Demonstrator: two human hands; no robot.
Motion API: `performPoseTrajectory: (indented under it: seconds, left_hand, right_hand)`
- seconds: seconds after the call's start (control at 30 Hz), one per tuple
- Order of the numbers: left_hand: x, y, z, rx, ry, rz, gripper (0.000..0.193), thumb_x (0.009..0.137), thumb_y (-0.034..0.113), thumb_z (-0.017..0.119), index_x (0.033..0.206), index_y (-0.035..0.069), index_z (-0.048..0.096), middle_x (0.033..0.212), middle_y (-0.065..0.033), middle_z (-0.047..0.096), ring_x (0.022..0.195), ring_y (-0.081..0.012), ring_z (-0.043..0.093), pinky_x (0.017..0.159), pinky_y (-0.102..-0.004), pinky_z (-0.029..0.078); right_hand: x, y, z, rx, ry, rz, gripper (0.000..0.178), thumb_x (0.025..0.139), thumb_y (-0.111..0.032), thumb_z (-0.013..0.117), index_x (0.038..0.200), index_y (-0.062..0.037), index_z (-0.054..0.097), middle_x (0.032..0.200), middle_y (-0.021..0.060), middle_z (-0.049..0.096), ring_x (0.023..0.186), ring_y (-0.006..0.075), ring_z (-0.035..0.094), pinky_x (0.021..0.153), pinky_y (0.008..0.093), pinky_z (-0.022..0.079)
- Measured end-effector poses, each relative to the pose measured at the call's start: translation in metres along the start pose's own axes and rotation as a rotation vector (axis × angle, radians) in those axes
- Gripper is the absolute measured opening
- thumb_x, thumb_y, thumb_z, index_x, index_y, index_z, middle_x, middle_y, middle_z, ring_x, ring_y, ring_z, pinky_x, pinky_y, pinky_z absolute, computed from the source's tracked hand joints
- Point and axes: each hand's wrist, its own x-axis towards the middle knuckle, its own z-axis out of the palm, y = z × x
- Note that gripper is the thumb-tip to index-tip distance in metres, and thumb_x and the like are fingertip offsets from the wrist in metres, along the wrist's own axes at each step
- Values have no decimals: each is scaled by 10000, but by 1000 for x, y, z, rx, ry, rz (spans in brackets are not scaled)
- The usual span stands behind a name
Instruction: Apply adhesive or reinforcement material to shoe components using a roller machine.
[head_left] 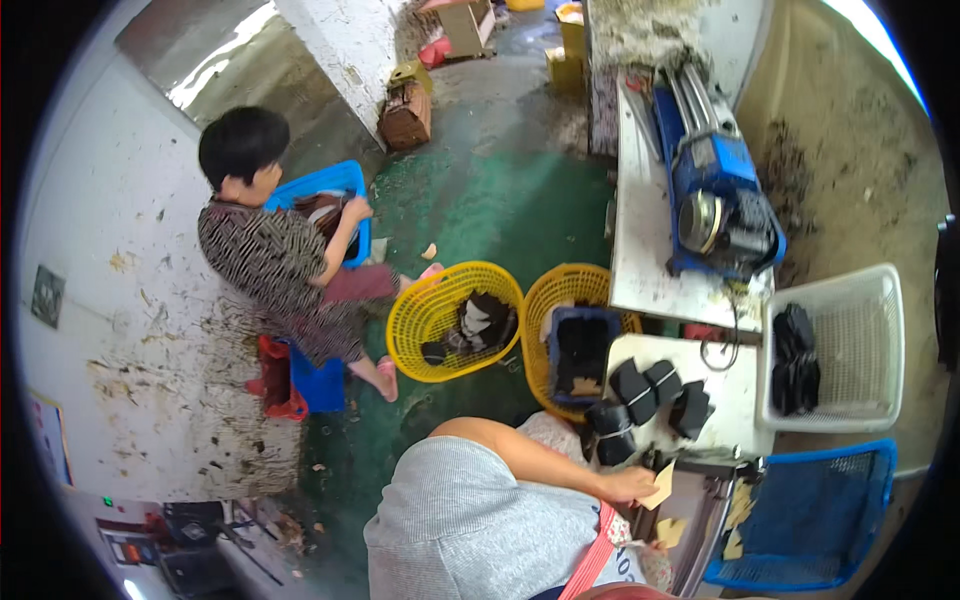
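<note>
My left hand (628, 486) pinches a flat tan piece (658, 487) by its edge, above the front of a metal-framed machine (700, 515). Lower down, my right hand (655, 546) shows only in part below a floral cuff, its fingers at the edge of a second tan piece (671, 531). Tied bundles of black pieces (634, 390) lie on the white tabletop (735, 365) just beyond my left hand. One black bundle (611, 432) sits at the tabletop's near corner. More tan pieces (738, 507) lie by the rim of a blue basket (820, 572).
A white basket (865, 350) holds black bundles. Two yellow baskets (405, 340) with dark pieces stand on the green floor. A blue motor machine (720, 165) rests on a white bench (640, 230). At left, a seated person (270, 240) handles a blue basket (345, 180).
</note>
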Motion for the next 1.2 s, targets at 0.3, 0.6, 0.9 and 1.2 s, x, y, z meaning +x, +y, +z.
performPoseTrajectory:
  seconds: [0.3, 0.6, 0.9, 1.2]
  left_hand:
    - [-17, 10, 14, 114, 5, 58, 359, 862, 381, 501, 764, 35, 515, 575, -6, 513, 490, -86, 501, 422, -247, 386]
    - [-26, 10, 7, 114, -250, -15, 269, 800, 281, 589, 684, 46, 529, 585, -21, 528, 515, -84, 477, 466, -257, 383]
    - [-15, 44, 9, -132, -360, -307, 216, 856, 214, 574, 719, 98, 454, 632, 49, 490, 556, -17, 452, 490, -165, 349]
    - [-7, 46, -38, 507, 33, -80, 284, 815, 225, 621, 656, 23, 500, 549, 24, 467, 532, -24, 417, 470, -216, 343]
  right_hand:
    - [-46, -45, 75, -46, -78, 92, 235, 869, -275, 547, 742, -81, 510, 621, -5, 496, 500, 92, 453, 436, 224, 378]
    - [-32, -1, 56, -40, -200, -263, 203, 883, -196, 506, 745, -49, 484, 566, 36, 514, 436, 93, 469, 375, 209, 374]
    - [-86, -29, 79, 410, -43, -151, 175, 904, -164, 461, 818, -15, 488, 529, -14, 401, 396, 60, 352, 390, 208, 297]
    - [-48, -41, 41, 416, 434, -142, 234, 898, -191, 494, 707, -69, 436, 510, -28, 372, 388, 48, 334, 355, 191, 250]
